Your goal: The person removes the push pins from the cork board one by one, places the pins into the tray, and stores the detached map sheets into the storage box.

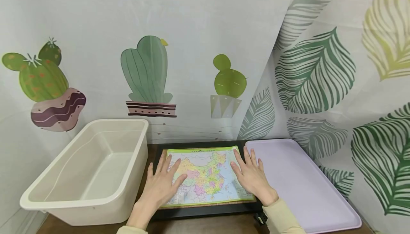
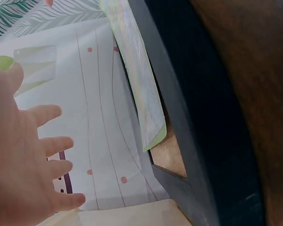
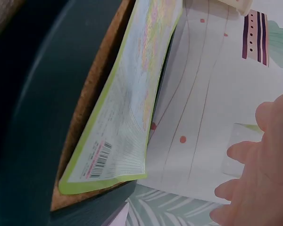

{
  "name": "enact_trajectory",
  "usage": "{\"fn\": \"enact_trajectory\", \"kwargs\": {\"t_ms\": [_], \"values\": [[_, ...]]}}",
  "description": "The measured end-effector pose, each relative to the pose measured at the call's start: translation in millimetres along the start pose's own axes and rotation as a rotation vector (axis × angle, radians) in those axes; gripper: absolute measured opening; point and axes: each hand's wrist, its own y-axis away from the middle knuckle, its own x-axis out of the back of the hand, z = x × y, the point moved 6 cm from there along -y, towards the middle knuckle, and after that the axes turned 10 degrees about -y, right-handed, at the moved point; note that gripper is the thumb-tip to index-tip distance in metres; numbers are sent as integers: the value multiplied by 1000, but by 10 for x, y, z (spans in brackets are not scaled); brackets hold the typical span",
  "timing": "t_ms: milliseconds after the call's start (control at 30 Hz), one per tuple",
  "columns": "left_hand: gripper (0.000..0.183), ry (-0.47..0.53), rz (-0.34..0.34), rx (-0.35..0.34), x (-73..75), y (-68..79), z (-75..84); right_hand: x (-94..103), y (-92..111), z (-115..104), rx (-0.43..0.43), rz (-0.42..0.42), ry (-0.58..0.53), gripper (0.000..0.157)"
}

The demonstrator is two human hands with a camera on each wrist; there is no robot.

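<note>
A colourful map sheet (image 1: 205,177) with a light green border lies on a brown board (image 3: 81,110) inside a black frame (image 1: 205,211). My left hand (image 1: 161,186), fingers spread, overlaps the sheet's left part in the head view. Over its right part is my right hand (image 1: 253,177), its fingers also straight and spread. Both wrist views show the hands raised off the sheet, holding nothing. One corner of the map (image 2: 153,134) curls up in the left wrist view. In the right wrist view a barcode (image 3: 101,160) shows near another corner.
To the left stands a deep cream plastic tub (image 1: 128,191). A flat lilac tray (image 1: 298,180) lies at the right. Beside my right wrist is a small black object (image 1: 261,218). The brown tabletop (image 1: 205,225) shows in front, and a printed curtain (image 1: 192,49) hangs behind.
</note>
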Motion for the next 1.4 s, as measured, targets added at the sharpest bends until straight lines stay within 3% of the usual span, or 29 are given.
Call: {"fn": "enact_trajectory", "kwargs": {"t_ms": [767, 1400], "values": [[67, 51, -147, -9, -172, 240, 70, -148, -220, -1, 6, -105, -62, 63], [64, 110, -254, -74, -296, 353, 91, -344, -517, -136, 39, -185, -166, 61]]}}
